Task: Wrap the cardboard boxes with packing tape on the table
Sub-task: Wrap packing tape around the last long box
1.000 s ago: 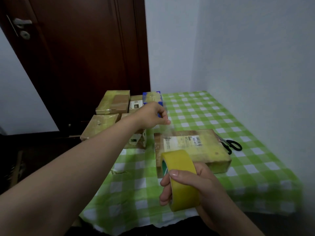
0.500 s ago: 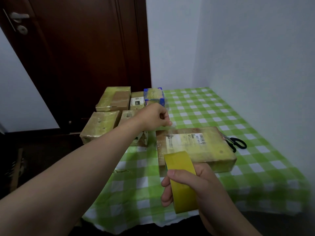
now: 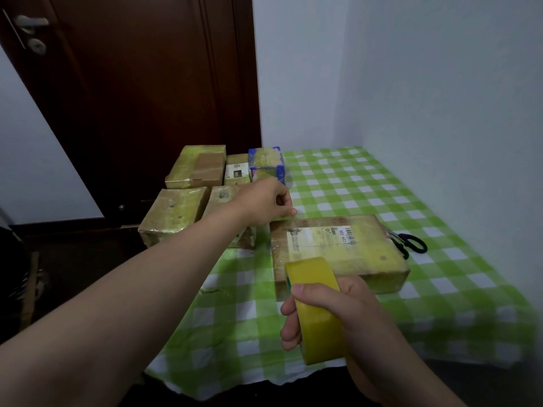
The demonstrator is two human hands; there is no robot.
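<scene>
A person's right hand (image 3: 340,315) grips a yellow packing tape roll (image 3: 318,315), fingers curled through its core, just in front of a labelled cardboard box (image 3: 346,254) lying flat on the green-checked surface (image 3: 352,183). The roll hides the box's near-left corner. The outstretched left hand (image 3: 264,199) pinches a faint tape strip (image 3: 286,218) over the far-left corner. Its forearm crosses five taped parcels (image 3: 173,215) by the door (image 3: 132,83). Black scissors (image 3: 410,243) lie just right of the box.
</scene>
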